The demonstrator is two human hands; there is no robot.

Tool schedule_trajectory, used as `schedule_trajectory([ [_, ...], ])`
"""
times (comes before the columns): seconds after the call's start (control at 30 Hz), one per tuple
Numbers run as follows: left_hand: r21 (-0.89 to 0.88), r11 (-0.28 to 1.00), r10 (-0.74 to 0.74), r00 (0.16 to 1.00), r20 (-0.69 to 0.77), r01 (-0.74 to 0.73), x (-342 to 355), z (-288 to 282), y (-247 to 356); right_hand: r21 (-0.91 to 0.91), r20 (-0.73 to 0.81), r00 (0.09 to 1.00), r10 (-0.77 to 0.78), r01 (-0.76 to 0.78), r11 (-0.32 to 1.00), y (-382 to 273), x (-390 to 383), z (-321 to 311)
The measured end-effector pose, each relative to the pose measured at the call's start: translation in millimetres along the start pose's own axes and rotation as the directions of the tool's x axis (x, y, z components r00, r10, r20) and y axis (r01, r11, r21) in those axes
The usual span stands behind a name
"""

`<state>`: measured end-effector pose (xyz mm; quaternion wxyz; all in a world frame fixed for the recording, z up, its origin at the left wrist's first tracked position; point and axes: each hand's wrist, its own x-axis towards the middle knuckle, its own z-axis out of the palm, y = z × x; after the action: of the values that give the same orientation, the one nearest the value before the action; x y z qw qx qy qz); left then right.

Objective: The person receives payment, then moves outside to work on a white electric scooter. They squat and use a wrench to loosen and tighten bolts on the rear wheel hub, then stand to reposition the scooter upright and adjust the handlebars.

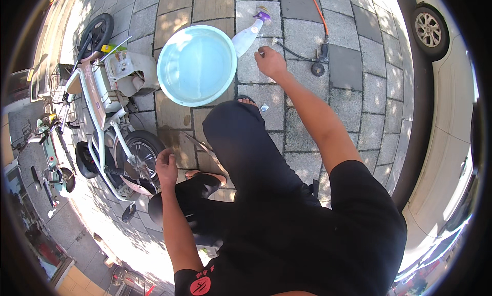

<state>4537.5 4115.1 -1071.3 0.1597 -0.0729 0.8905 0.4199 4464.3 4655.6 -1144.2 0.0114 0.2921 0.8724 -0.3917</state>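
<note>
Up ahead, my right hand (270, 63) hangs over the paving with its fingers curled in; whatever they may hold is too small to make out. Just left of it lies a clear spray bottle (246, 39) with a purple head, beside a round light-blue basin (197, 93) of water. My left hand (166, 168) is lower and to the left, its fingers bent together, close to the wheel (145, 152) of a white electric scooter (97, 93) lying on its side. I cannot tell whether it touches the wheel.
An orange air hose (320, 14) runs to a tyre inflator (322, 51) with a gauge on the right. A small shiny piece (264, 107) lies by my foot. A white car (443, 132) stands at the right. Another scooter (56, 163) is at far left.
</note>
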Motion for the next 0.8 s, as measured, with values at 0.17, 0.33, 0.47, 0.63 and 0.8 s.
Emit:
schedule_trajectory([
  [0.17, -0.122, 0.988, -0.098, 0.995, -0.003, 0.097, -12.1, 9.0, 17.0, -0.294, 0.02, 0.979, 0.202, -0.188, 0.937, 113.0, 57.7, 5.7],
  [0.33, -0.001, 0.989, -0.151, 0.988, -0.032, 0.151, -12.9, 8.2, 17.8, -0.497, 0.054, 0.961, 0.271, -0.21, 0.842, 159.6, 102.9, 10.0],
  [0.47, 0.036, 0.985, -0.164, 0.985, -0.06, 0.166, 5.5, 13.0, 20.2, -0.607, -0.007, 0.974, 0.227, -0.185, 0.773, 159.0, 97.3, 28.1],
  [0.63, 0.025, 0.993, -0.11, 0.986, -0.122, 0.114, 18.0, 8.8, 32.9, -0.228, 0.166, 0.985, -0.05, 0.087, 0.97, 163.1, 42.2, 21.2],
  [0.8, -0.138, 0.986, 0.073, 0.982, -0.177, -0.098, 36.7, 2.0, 39.7, 0.149, 0.115, 0.989, -0.094, 0.077, 0.986, 118.3, -9.6, -18.3],
])
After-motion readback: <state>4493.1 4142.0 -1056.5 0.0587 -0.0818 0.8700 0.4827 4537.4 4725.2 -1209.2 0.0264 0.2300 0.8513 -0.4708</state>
